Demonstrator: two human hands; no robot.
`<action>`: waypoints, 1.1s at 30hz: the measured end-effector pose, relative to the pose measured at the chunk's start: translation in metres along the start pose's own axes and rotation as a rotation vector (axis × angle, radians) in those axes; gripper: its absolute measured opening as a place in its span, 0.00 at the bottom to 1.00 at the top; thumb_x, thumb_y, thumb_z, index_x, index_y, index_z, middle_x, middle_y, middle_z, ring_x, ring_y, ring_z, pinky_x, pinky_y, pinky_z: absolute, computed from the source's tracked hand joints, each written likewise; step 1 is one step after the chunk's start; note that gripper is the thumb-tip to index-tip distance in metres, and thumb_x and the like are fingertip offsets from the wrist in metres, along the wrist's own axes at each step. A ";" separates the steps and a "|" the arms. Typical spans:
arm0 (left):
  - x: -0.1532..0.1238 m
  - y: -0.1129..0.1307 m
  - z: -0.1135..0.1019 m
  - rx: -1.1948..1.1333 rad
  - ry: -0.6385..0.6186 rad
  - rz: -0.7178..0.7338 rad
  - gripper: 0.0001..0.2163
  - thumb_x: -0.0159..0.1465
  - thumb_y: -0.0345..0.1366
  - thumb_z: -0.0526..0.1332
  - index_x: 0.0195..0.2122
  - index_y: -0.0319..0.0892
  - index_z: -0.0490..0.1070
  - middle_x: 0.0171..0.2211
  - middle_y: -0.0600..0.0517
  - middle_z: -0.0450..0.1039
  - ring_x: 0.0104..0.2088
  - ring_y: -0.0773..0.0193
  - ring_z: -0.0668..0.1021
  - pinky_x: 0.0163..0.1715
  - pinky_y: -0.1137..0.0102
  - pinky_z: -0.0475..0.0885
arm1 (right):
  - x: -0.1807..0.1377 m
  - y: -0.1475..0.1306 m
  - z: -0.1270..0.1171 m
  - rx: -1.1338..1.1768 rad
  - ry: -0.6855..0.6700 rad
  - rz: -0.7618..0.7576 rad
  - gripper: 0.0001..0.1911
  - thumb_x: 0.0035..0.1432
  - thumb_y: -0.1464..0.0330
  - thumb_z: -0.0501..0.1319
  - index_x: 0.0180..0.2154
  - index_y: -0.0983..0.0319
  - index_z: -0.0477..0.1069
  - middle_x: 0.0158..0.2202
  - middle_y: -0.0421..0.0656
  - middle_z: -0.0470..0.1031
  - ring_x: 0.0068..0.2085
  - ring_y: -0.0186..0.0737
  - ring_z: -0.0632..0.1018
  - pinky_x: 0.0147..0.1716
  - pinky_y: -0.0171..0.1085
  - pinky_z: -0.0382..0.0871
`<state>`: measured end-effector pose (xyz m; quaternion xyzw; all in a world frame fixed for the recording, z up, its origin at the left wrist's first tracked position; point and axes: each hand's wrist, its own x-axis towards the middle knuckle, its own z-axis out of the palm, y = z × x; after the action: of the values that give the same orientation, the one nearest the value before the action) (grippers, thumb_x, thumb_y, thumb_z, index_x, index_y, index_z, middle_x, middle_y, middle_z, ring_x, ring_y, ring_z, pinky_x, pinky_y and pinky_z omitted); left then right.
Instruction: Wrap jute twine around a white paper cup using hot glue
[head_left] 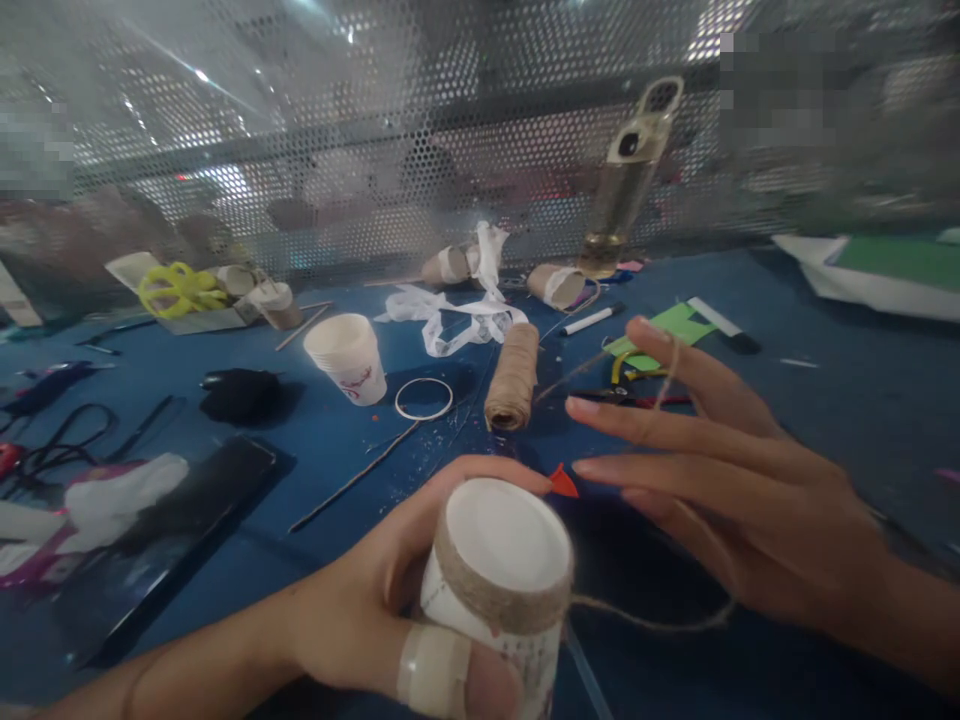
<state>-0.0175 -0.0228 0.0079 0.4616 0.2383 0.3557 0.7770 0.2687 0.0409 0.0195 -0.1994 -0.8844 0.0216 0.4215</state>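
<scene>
My left hand (360,620), with a strip of tape around its thumb, grips an upside-down paper cup (508,535). Several turns of jute twine (499,600) wrap the cup near its upturned base. From the cup's right side a loose strand of twine (667,625) loops over to my right hand (735,480). That hand's fingers are stretched out and apart, with the strand running across them. Farther off, the spool of twine (514,375) lies on its side, and a strand leads from it toward my right fingers. A small red piece (562,481) lies just beyond the cup.
Stacked paper cups (346,358) and a white ring (424,399) stand left of the spool. Yellow scissors (180,290) rest in a box at back left. A clear bottle (626,180) stands by the perforated metal screen (450,130). A dark phone-like slab (187,530) lies left.
</scene>
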 end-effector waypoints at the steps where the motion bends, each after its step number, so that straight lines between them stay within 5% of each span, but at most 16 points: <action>1: 0.000 0.003 0.000 0.004 0.007 0.006 0.34 0.56 0.33 0.80 0.64 0.56 0.76 0.49 0.50 0.80 0.48 0.55 0.84 0.47 0.64 0.80 | 0.000 -0.001 0.000 -0.015 -0.005 -0.021 0.16 0.70 0.75 0.65 0.54 0.54 0.82 0.63 0.45 0.85 0.80 0.58 0.62 0.81 0.62 0.54; 4: -0.001 0.012 -0.002 -0.017 0.017 0.003 0.34 0.58 0.40 0.82 0.65 0.55 0.75 0.50 0.49 0.81 0.49 0.51 0.86 0.47 0.60 0.82 | 0.001 0.004 0.003 -0.020 -0.028 -0.087 0.12 0.68 0.75 0.67 0.50 0.57 0.82 0.53 0.48 0.90 0.67 0.57 0.81 0.74 0.60 0.69; 7: 0.001 0.018 -0.003 0.028 0.051 0.085 0.37 0.59 0.47 0.81 0.67 0.55 0.71 0.50 0.48 0.81 0.48 0.45 0.87 0.43 0.57 0.85 | 0.001 0.010 0.010 -0.016 -0.086 -0.051 0.14 0.72 0.72 0.63 0.56 0.58 0.77 0.45 0.45 0.89 0.47 0.45 0.89 0.55 0.46 0.85; 10: 0.009 0.023 -0.001 0.082 0.193 0.229 0.41 0.53 0.52 0.83 0.67 0.52 0.73 0.47 0.46 0.82 0.45 0.43 0.88 0.32 0.62 0.83 | -0.003 0.012 0.013 -0.001 -0.227 0.111 0.22 0.73 0.70 0.60 0.65 0.60 0.67 0.42 0.44 0.89 0.40 0.43 0.90 0.41 0.40 0.86; 13: 0.016 0.028 -0.001 0.082 0.436 0.434 0.37 0.46 0.50 0.87 0.57 0.50 0.81 0.44 0.48 0.83 0.36 0.53 0.86 0.25 0.69 0.77 | -0.006 0.009 0.013 -0.018 -0.389 0.161 0.13 0.68 0.69 0.63 0.54 0.60 0.73 0.41 0.46 0.87 0.37 0.47 0.89 0.33 0.42 0.83; 16: 0.019 0.034 -0.005 0.124 0.593 0.623 0.28 0.45 0.47 0.88 0.46 0.45 0.85 0.43 0.49 0.83 0.35 0.59 0.84 0.26 0.72 0.79 | -0.006 0.004 0.010 -0.069 -0.469 0.078 0.12 0.65 0.72 0.63 0.49 0.61 0.76 0.44 0.50 0.86 0.41 0.52 0.88 0.36 0.47 0.85; 20: 0.013 0.040 -0.008 0.226 0.583 0.778 0.25 0.51 0.47 0.85 0.49 0.48 0.86 0.46 0.49 0.84 0.42 0.50 0.86 0.36 0.63 0.86 | -0.009 0.000 0.012 -0.170 -0.442 -0.026 0.22 0.57 0.78 0.58 0.54 0.68 0.77 0.48 0.56 0.87 0.47 0.56 0.88 0.45 0.53 0.87; 26: 0.006 0.038 0.001 0.154 0.619 0.713 0.33 0.43 0.41 0.90 0.51 0.50 0.85 0.43 0.53 0.84 0.40 0.57 0.86 0.30 0.72 0.82 | -0.013 0.001 0.018 -0.245 -0.415 0.081 0.22 0.46 0.80 0.56 0.43 0.63 0.76 0.35 0.48 0.83 0.31 0.50 0.84 0.28 0.46 0.78; 29: 0.011 0.032 -0.003 0.193 0.625 0.709 0.32 0.45 0.42 0.89 0.51 0.48 0.83 0.45 0.51 0.83 0.43 0.55 0.86 0.40 0.66 0.86 | -0.009 0.001 0.009 -0.180 -0.540 0.196 0.18 0.48 0.80 0.58 0.40 0.60 0.75 0.34 0.46 0.82 0.30 0.49 0.83 0.27 0.45 0.73; 33: 0.022 0.029 -0.018 0.278 0.539 0.967 0.20 0.61 0.40 0.76 0.54 0.43 0.81 0.47 0.48 0.81 0.42 0.55 0.86 0.37 0.64 0.85 | -0.001 -0.003 -0.009 0.078 -0.827 0.357 0.22 0.54 0.81 0.58 0.47 0.55 0.76 0.45 0.43 0.86 0.43 0.50 0.86 0.43 0.46 0.77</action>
<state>-0.0257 0.0138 0.0244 0.5090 0.2344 0.7413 0.3696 0.2755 0.0362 0.0252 -0.3075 -0.9287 0.2053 0.0294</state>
